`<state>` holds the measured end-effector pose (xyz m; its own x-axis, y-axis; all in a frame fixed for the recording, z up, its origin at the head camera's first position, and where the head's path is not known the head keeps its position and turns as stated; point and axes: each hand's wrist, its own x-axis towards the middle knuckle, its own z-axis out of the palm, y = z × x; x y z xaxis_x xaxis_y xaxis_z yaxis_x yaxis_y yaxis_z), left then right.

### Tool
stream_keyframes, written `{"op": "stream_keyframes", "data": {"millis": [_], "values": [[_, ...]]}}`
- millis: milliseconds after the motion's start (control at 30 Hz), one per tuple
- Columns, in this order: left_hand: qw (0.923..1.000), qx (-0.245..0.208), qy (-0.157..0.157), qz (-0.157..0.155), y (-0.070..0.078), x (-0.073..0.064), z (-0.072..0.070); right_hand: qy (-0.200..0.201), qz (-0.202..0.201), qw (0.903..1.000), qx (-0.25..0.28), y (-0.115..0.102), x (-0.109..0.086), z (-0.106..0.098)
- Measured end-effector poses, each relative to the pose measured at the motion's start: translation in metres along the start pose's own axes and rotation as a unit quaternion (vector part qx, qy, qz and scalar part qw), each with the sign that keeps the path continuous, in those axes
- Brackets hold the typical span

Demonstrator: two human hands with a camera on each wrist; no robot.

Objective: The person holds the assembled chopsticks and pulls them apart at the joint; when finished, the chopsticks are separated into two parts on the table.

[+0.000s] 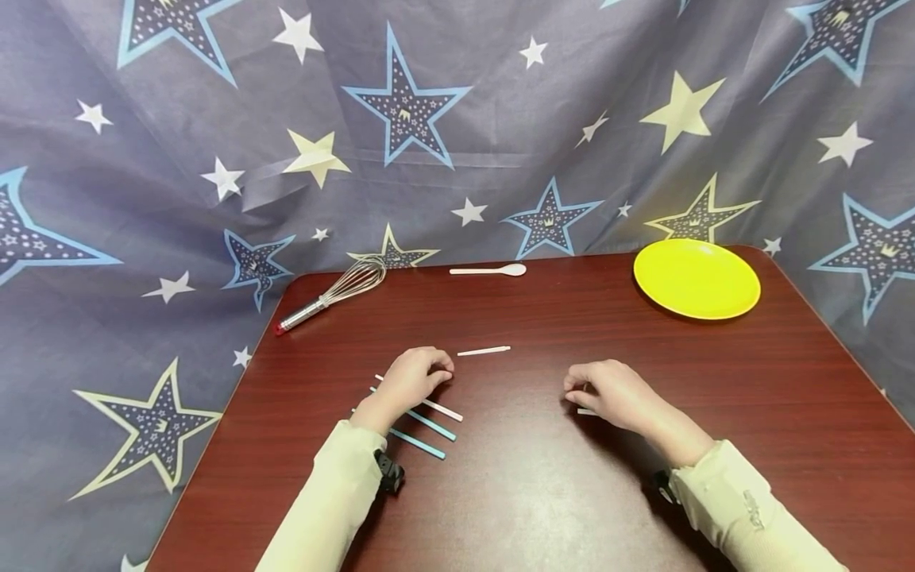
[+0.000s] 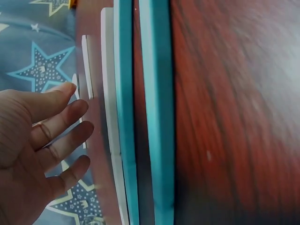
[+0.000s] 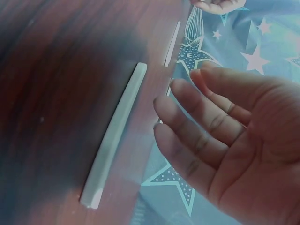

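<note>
My left hand (image 1: 411, 377) hovers over a group of thin sticks at the left, its fingers loosely bent around nothing. Beneath that wrist lie a white stick (image 1: 443, 410) and two blue sticks (image 1: 418, 444), side by side; the left wrist view has the blue sticks (image 2: 159, 112) close up, beyond the fingertips. Across the table, my right hand (image 1: 611, 391) is likewise empty and relaxed. Another white stick (image 3: 115, 136) lies under it, mostly hidden by the hand in the head view. Between the hands, slightly farther back, is one more white stick (image 1: 484, 350).
At the back left lies a wire whisk (image 1: 336, 294) with a red-tipped handle. A white spoon (image 1: 489, 270) rests along the far edge, and a yellow plate (image 1: 696, 280) occupies the back right corner. A star-patterned curtain (image 1: 457, 191) hangs directly behind the brown table (image 1: 543, 508).
</note>
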<state>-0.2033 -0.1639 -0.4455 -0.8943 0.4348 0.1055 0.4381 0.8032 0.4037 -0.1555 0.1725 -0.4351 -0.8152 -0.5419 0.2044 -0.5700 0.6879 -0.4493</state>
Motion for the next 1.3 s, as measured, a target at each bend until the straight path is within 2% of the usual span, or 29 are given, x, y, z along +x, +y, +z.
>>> {"op": "stream_keyframes", "data": {"millis": [267, 500, 633, 833, 1300], "values": [[0.9998, 0.002, -0.001, 0.018, -0.016, -0.016, -0.010, 0.005, 0.004, 0.9995, 0.030, 0.000, 0.003, 0.004], [0.9990, 0.039, 0.000, 0.023, -0.026, -0.027, -0.018, 0.010, 0.012, 0.9974, 0.070, -0.001, 0.003, 0.005], [0.9979, 0.061, -0.012, 0.016, -0.029, -0.032, -0.019, 0.013, 0.014, 0.9967, 0.079, -0.002, 0.002, 0.005], [0.9966, 0.077, -0.025, 0.011, -0.034, -0.035, -0.018, 0.008, 0.021, 0.9959, 0.087, -0.002, 0.003, 0.005], [0.9921, 0.113, 0.006, 0.054, -0.034, -0.035, -0.014, 0.005, 0.035, 0.9950, 0.093, -0.003, 0.005, 0.011]]}}
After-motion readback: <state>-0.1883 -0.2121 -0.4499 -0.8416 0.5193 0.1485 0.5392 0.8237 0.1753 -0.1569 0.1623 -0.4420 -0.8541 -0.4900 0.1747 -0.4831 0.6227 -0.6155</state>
